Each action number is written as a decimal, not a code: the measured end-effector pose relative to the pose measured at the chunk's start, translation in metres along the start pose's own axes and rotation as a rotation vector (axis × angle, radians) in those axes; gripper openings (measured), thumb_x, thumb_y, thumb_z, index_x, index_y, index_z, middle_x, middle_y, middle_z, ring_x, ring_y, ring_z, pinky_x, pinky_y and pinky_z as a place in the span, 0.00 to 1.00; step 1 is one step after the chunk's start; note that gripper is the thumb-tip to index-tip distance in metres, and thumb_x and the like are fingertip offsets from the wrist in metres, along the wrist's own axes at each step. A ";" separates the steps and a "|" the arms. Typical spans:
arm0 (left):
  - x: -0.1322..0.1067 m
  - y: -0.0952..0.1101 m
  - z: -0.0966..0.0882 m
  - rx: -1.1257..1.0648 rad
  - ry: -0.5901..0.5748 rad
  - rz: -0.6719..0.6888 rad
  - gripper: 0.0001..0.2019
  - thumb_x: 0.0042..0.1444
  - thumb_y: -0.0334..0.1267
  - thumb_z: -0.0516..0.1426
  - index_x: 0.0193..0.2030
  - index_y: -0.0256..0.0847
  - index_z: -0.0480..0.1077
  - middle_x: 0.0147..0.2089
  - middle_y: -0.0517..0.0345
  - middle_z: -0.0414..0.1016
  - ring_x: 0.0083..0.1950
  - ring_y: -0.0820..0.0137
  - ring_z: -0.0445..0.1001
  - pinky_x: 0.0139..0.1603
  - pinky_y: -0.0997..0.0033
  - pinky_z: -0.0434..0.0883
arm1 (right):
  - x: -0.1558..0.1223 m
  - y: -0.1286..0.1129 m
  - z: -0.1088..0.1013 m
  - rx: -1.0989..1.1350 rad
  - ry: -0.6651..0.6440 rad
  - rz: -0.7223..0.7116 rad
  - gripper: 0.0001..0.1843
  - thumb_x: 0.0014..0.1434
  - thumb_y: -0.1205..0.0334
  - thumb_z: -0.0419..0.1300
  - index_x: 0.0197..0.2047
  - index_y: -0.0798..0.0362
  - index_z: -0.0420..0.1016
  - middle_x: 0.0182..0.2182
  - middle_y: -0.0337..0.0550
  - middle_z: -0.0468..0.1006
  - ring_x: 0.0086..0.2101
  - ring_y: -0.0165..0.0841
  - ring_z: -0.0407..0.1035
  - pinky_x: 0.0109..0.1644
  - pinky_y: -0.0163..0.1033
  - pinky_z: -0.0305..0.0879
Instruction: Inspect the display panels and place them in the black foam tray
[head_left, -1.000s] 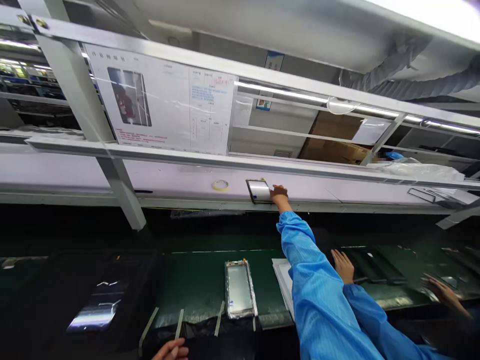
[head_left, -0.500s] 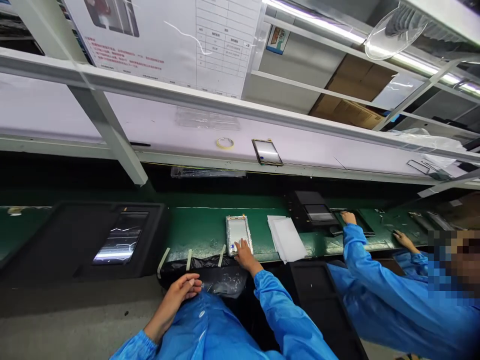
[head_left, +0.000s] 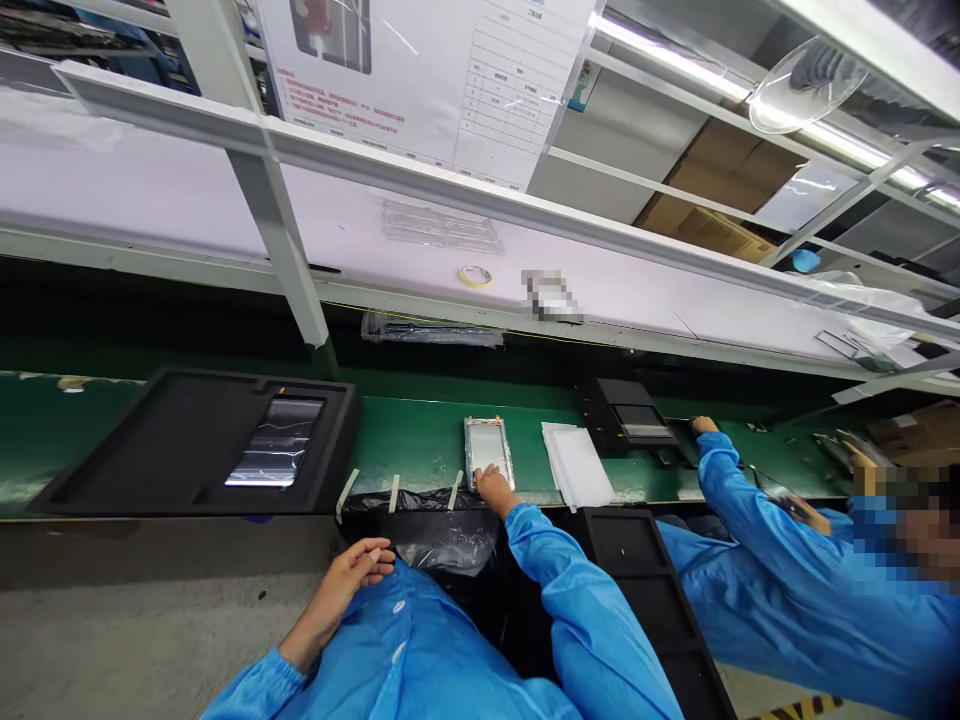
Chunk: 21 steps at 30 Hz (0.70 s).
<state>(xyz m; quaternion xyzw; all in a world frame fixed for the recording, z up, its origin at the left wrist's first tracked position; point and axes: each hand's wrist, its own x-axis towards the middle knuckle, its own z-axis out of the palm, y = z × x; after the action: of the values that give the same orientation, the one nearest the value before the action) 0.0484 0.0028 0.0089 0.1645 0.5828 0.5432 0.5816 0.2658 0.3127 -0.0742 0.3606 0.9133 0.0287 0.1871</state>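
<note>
A flat rectangular screen panel (head_left: pixel 491 440) with a pale face and a silvery rim lies on the green bench. My right hand (head_left: pixel 496 490) rests at its lower left corner, fingers bent together; whatever they pinch there is hidden. In front of my blue smock, off the bench, my left hand (head_left: pixel 351 580) hangs with loosely curled fingers and holds nothing. Left of the panel, a dark glossy screen (head_left: pixel 277 442) sits in the recess of a black foam tray (head_left: pixel 176 440). White sheets (head_left: pixel 581 468) lie stacked to the panel's right.
A black plastic bag (head_left: pixel 450 540) hangs at the bench edge beside tape strips. A compartmented black tray (head_left: pixel 637 570) stands at my right. Further right a co-worker in a blue sleeve (head_left: pixel 739 500) handles parts. The shelf (head_left: pixel 405 270) above holds a tape roll (head_left: pixel 475 276).
My right hand's fingers, spread on the panel's face before, have drawn together at its lower left corner. My left hand stays much the same. The camera view has shifted slightly left.
</note>
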 end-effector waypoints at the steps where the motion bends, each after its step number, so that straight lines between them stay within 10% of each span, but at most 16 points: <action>1: -0.002 0.000 -0.001 -0.005 0.004 0.001 0.30 0.43 0.62 0.67 0.45 0.39 0.78 0.42 0.46 0.84 0.44 0.56 0.81 0.46 0.61 0.75 | -0.001 -0.001 0.002 -0.015 0.015 -0.011 0.27 0.62 0.78 0.47 0.64 0.68 0.65 0.57 0.82 0.68 0.57 0.55 0.69 0.54 0.56 0.69; 9: -0.004 -0.004 -0.012 -0.012 0.009 -0.010 0.31 0.43 0.63 0.67 0.45 0.39 0.77 0.43 0.46 0.84 0.44 0.57 0.81 0.47 0.61 0.74 | -0.001 -0.003 0.016 -0.081 0.208 0.030 0.31 0.59 0.77 0.47 0.66 0.66 0.61 0.53 0.78 0.73 0.50 0.53 0.73 0.42 0.54 0.73; 21: 0.045 0.002 0.009 -0.010 -0.129 -0.063 0.29 0.44 0.57 0.69 0.46 0.38 0.76 0.45 0.46 0.82 0.44 0.61 0.79 0.46 0.63 0.73 | -0.004 0.022 -0.001 -0.002 0.396 0.022 0.25 0.65 0.73 0.48 0.64 0.60 0.67 0.58 0.63 0.70 0.52 0.48 0.66 0.53 0.50 0.65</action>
<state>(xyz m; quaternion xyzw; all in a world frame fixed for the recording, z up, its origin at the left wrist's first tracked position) 0.0436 0.0448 -0.0097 0.1777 0.5463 0.5158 0.6356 0.2829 0.3266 -0.0681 0.3576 0.9283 0.1019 0.0037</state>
